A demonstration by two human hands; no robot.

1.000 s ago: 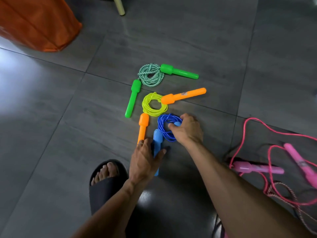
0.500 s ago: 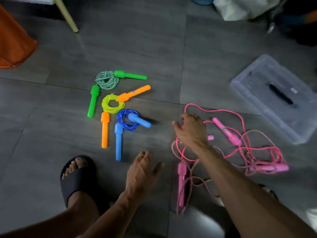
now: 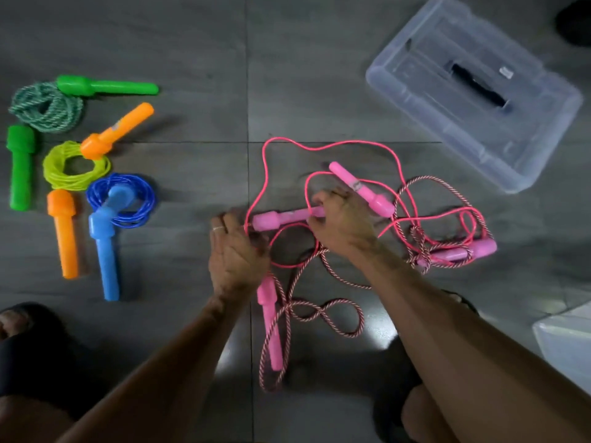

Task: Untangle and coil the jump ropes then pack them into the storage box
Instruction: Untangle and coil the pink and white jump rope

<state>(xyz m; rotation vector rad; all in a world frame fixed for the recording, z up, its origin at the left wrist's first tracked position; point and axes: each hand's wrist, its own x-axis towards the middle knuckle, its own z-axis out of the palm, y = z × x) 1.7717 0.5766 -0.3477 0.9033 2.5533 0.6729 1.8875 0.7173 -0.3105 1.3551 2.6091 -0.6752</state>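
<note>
**Grey tiled floor, pink ropes not yet untangled**

Grey floor tiles (image 3: 192,36) all around, dim light, some glare near the bottom.

Right hand (image 3: 343,223) curled around the thin end of a pink handle (image 3: 281,218), gripping it just above the floor. Left hand (image 3: 235,254) at the thick end of the same handle, fingers (image 3: 224,223) bent over the smooth pink cord (image 3: 265,174) where it leaves the handle; seems to pinch it, but the grip is partly hidden behind the hand.

Step in hand, by judgement: separating the two pink ropes, starting from one handle. Next move probably needs to lift this handle and follow its cord out of the loops, slowly, so no knot tightens.

Second pink handle (image 3: 363,190) just beside the right hand, touching the knuckles or nearly. Twisted pink-and-white rope (image 3: 323,314) below and between both wrists, crossing the smooth cord in several places. One of its handles (image 3: 271,327) under the left wrist, pointing down. Another pink handle (image 3: 460,252) to the right, wrapped inside the tangle.

Farther out, at the left: blue rope (image 3: 140,199), yellow rope (image 3: 76,171) with orange handles, and green rope (image 3: 44,110), all three already coiled and well apart from the hands.

Clear plastic box (image 3: 473,94) at the upper right, lid closed, nothing packed in it yet as far as can be seen.
</note>
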